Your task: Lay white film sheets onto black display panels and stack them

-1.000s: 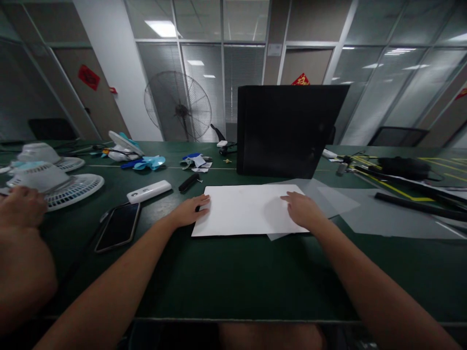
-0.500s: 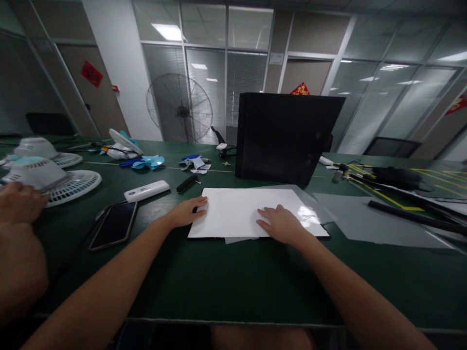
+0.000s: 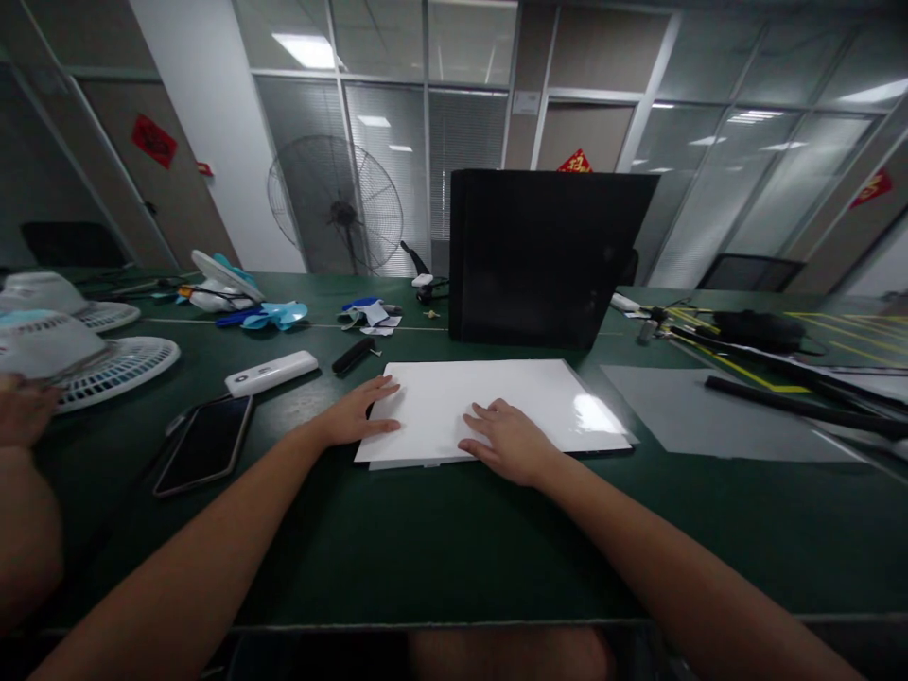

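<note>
A flat white panel [image 3: 440, 392] lies on the green table in front of me, with a glossy glare on its right side. Along its near edge a thin sheet and a dark edge stick out from underneath. My left hand [image 3: 358, 414] rests on the panel's left edge, fingers spread. Nearer the middle, my right hand [image 3: 507, 440] lies on the white surface with its fingers apart. A black folding knife or similar small tool [image 3: 353, 356] sits just beyond my left hand.
Behind the panel stands a large black box-like panel [image 3: 546, 260]. A phone [image 3: 205, 445] and a white handheld device [image 3: 271, 374] lie left. At far left, a co-worker's hand [image 3: 25, 411] touches a white fan [image 3: 49, 355]. Right are a translucent sheet [image 3: 653, 407] and black strips [image 3: 801, 407].
My right hand has slid left across the panel. The clear sheet that stuck out at the panel's back right no longer shows there. The whole view has shifted slightly.
</note>
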Available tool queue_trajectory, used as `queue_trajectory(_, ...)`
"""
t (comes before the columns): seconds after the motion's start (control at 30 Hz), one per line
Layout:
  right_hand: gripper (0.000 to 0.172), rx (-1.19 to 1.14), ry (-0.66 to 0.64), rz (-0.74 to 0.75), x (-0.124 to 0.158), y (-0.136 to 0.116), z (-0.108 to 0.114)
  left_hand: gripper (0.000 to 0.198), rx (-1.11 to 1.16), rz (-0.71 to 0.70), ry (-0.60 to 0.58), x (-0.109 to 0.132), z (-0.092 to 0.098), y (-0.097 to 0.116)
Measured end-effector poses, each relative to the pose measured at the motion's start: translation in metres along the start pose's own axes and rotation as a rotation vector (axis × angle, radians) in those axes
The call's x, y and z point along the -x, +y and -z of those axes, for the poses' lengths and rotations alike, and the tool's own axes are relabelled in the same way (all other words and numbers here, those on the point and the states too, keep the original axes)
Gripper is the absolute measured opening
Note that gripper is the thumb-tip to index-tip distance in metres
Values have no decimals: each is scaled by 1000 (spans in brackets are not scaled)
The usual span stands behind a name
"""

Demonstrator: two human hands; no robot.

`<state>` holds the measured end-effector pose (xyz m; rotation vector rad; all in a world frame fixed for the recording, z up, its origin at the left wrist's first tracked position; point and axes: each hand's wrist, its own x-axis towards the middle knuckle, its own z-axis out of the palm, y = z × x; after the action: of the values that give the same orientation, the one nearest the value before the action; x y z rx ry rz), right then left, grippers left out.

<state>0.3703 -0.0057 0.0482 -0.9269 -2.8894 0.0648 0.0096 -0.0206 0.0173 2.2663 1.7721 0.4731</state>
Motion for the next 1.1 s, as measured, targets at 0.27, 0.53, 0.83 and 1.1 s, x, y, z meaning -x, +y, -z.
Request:
queue_trajectory(0.27,54,58,259,-676,24,105,25,93,-18,-38,-21,-2,1,-4)
queue_trajectory(0.53,69,-27,228,-1452,91,213,3,95,-45,-30,-34,-4,1,-4)
queue_trajectory(0.83,55,-19,227,-1379,88,223,-7,83,-80,-6,-17,-1,5,3)
queue_trajectory(1.1,43,-123,295,-1312,84,203,23,80,-90,14,-10,0,7,6)
